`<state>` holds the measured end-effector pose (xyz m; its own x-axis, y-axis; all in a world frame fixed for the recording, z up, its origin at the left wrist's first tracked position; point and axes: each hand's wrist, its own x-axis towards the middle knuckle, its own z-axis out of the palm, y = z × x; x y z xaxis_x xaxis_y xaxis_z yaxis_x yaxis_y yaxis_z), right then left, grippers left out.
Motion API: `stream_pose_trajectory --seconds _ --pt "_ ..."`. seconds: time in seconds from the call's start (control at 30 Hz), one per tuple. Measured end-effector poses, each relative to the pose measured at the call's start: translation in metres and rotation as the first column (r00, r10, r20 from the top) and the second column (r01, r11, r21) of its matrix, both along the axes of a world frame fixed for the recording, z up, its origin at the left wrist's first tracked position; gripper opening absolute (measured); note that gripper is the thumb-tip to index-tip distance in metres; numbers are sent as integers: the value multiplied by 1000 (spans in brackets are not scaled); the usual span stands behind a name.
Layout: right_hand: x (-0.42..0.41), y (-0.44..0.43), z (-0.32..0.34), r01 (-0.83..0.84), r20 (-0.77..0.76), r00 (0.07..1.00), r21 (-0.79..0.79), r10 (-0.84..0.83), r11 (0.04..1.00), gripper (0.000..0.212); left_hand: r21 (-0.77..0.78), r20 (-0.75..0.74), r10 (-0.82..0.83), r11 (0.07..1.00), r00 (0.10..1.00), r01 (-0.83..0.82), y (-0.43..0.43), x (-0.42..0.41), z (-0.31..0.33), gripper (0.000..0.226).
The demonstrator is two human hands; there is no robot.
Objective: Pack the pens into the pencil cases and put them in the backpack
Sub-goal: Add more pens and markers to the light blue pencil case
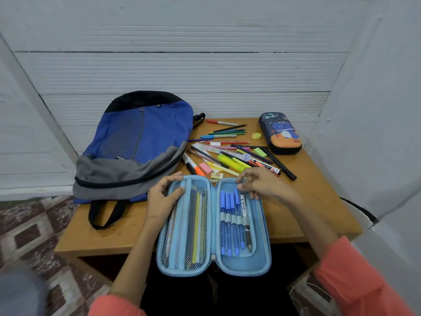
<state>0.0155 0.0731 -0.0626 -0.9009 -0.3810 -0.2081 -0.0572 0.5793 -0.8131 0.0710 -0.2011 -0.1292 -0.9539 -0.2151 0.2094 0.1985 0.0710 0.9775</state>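
Your open pencil case (pixel 241 263) overhangs the wooden table (pixel 319 213) by a ribbed white wall (pixel 182 71), long axis pointing away from you. Your left hand (pixel 163 197) grips its far rim; I cannot tell what your right hand (pixel 264 183) holds.

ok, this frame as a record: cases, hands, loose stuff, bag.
open case: light blue hard-shell pencil case, nearest; blue pens in right half's loops
left hand: grips its left half's top rim
right hand: at pen tops, grip unclear
closed case: dark blue dinosaur-print pencil case, far right
loose: heap of pens, pencils, erasers, centre
bag: blue-grey fabric backpack, lying left
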Motion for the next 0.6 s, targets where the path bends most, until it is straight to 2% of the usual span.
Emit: stream_pose_trajectory --seconds 0.1,0.3,0.43,0.6 --pt "4 -1 -3 1 -33 999 8 0 1000 8 11 -1 -3 1000 1000 3 -1 0 0 28" --pt "9 -1 -2 -30 -50 998 13 30 999 5 8 4 2 1000 1000 -2 0 1 1 27" --pt "9 -1 -4 7 -74 997 25 -5 1000 12 -13 -2 11 1000 1000 -11 1 1 2 26" --pt "14 -8 -5 -51 -260 955 324 141 945 29 -26 -5 17 1000 1000 -18 1 0 3 27"
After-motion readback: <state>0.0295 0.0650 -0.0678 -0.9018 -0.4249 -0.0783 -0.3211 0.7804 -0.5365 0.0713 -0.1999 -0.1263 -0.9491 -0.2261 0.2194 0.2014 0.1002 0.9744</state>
